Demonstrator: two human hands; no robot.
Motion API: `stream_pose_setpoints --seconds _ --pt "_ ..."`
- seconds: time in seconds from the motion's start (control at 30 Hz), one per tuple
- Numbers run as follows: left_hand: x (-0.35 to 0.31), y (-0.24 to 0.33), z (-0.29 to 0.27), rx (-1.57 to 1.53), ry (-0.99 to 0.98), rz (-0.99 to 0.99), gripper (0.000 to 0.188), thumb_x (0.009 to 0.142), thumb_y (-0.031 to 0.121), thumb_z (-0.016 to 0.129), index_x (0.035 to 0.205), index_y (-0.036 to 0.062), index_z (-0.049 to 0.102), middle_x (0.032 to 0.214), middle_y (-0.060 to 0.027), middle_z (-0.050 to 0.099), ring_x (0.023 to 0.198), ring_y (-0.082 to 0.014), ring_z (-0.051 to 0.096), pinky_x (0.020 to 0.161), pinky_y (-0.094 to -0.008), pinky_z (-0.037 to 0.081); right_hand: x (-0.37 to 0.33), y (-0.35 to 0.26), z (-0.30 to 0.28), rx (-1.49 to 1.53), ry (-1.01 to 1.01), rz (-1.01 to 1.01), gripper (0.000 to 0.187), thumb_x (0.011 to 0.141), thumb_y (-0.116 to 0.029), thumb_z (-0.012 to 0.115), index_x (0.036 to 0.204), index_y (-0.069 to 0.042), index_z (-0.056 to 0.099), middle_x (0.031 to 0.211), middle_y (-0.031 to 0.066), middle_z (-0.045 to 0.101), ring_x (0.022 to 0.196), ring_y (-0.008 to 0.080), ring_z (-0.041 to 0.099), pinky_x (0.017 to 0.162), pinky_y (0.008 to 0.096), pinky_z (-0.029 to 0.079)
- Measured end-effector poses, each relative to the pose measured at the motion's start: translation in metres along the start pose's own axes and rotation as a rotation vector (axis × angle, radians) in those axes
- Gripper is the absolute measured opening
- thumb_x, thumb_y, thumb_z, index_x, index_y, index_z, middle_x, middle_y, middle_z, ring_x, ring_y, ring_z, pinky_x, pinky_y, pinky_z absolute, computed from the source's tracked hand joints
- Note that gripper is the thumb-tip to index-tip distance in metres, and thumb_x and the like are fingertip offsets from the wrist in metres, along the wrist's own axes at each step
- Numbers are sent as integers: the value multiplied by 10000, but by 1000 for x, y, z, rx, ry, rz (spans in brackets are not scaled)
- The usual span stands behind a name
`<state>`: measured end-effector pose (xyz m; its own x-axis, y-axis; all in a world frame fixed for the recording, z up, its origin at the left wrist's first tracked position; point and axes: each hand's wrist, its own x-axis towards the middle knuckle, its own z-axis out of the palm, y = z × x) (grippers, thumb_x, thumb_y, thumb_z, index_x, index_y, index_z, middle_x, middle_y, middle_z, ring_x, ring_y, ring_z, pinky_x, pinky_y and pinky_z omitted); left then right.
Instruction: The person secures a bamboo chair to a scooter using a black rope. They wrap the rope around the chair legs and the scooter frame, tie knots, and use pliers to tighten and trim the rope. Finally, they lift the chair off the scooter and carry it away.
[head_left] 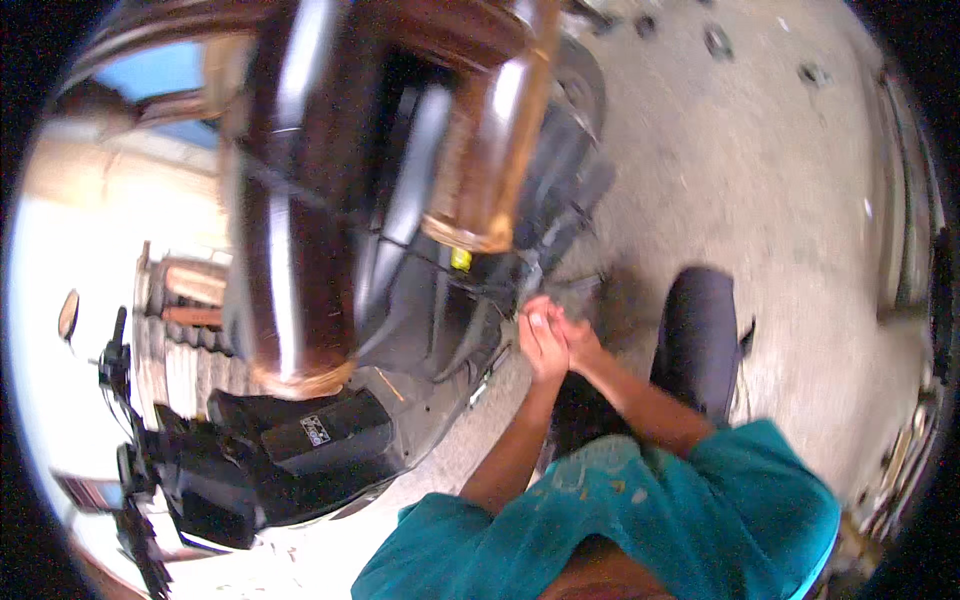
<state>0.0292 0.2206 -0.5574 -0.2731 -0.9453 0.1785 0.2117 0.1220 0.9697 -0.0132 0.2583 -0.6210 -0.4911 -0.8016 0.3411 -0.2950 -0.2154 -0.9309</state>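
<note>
My left hand [541,343] and my right hand [577,340] are close together in front of me, fingers closed. Whatever they grip, if anything, is too small and blurred to make out. They are beside the lower side of a black motor scooter [330,430]. Glossy dark brown wooden posts [310,240] rest above the scooter, their pale, rough ends pointing toward me. A thin black cord [290,185] crosses the posts and runs down toward my hands; where it ends is unclear. A small yellow piece [460,259] shows below the shorter post [478,170].
The scooter's handlebar [115,355] and round mirror [68,315] stick out at the left. My bent knee [695,320] is just right of my hands. A dark wheel [580,90] shows at the top. Several small dark objects lie on the concrete floor [790,180].
</note>
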Motion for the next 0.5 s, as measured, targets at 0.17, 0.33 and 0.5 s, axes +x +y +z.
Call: stream_pose_setpoints --seconds 0.17,0.33,0.5 --pt "8 36 5 126 7 121 314 995 315 416 835 49 461 722 -57 530 623 -183 522 620 -358 467 -11 22 10 -103 -32 -136 447 853 -194 622 1276 -64 558 1178 114 632 1000 215 652 785 286 521" --pt "25 -79 -23 750 -12 449 208 911 259 484 815 75 486 684 -60 511 578 -240 492 539 -391 422 33 -23 -2 -784 101 -466 359 810 -203 627 1152 -94 609 1083 90 636 925 182 658 638 275 519" --pt "15 -196 -71 852 -207 463 289 814 384 553 885 104 542 789 -33 545 723 -255 524 642 -393 445 7 35 14 -380 -23 -144 344 855 -270 567 1151 -97 590 1067 68 626 924 174 644 661 286 514"
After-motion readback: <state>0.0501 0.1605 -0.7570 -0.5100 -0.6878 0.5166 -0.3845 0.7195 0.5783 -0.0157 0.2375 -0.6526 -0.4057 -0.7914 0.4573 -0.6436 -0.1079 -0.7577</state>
